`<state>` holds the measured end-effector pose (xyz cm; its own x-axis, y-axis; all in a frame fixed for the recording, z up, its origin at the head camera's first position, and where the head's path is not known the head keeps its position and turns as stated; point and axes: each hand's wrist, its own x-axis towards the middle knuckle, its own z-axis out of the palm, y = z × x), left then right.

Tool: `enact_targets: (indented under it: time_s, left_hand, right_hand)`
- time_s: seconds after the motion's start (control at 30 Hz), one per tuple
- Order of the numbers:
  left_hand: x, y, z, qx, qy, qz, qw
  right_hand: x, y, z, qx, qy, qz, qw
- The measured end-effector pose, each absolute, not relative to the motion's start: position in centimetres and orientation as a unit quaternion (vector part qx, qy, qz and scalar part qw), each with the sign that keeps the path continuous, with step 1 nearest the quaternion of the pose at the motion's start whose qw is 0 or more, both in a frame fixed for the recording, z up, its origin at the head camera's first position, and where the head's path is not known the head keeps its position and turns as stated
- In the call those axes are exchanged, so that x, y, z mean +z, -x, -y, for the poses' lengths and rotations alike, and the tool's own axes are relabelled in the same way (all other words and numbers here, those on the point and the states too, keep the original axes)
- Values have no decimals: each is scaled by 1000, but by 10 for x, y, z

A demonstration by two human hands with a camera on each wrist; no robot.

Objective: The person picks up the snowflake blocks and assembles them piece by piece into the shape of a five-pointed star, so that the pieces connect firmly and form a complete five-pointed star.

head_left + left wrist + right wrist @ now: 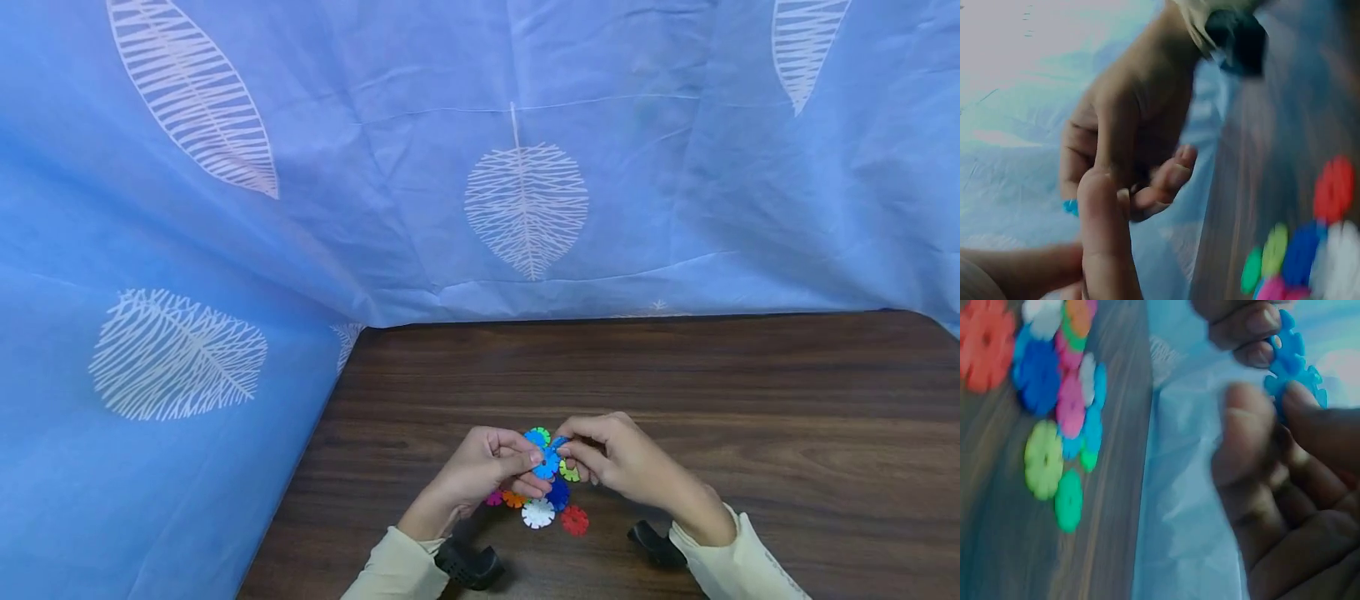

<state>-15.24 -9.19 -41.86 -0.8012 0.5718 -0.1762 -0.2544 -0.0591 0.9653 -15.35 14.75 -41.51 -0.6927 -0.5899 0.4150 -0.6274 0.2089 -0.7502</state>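
Note:
Over the middle front of the table, my left hand (pixel 491 462) pinches a light blue notched disc (pixel 545 463) between thumb and fingers. My right hand (pixel 618 457) grips a second blue disc (pixel 559 443) by its thumb and fingertips, close against the first. In the right wrist view the two blue pieces (pixel 1288 347) meet edge to edge, the lower one (pixel 1316 387) at the right thumb. Fingers hide most of both pieces in the left wrist view, where only a bit of blue (pixel 1071 207) shows.
Beneath the hands lie several loose notched discs, among them a white one (pixel 537 513), a red one (pixel 574 520), a dark blue one (pixel 558 493) and a yellow-green one (pixel 569 471). The brown wooden table (pixel 750 400) meets a blue leaf-patterned cloth (pixel 637 208) behind and at left.

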Motion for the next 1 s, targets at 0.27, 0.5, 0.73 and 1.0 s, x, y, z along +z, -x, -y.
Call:
enact_targets:
  time_s: [0.27,0.5,0.73,1.0]
  left_hand:
    - [-417,155,108,719,-128,-641,238]
    - [-415,158,102,730,-118,-626,247]
    - [-412,161,102,736,-107,-620,251]
    - [-411,161,101,739,-104,-615,254]
  right_hand:
    - [-437,148,-128,296,-323,895,-84]
    - [-442,147,-123,296,-305,897,-120]
    - [-430,155,-132,419,-359,834,-8]
    - [-420,156,-130,481,-365,776,182]
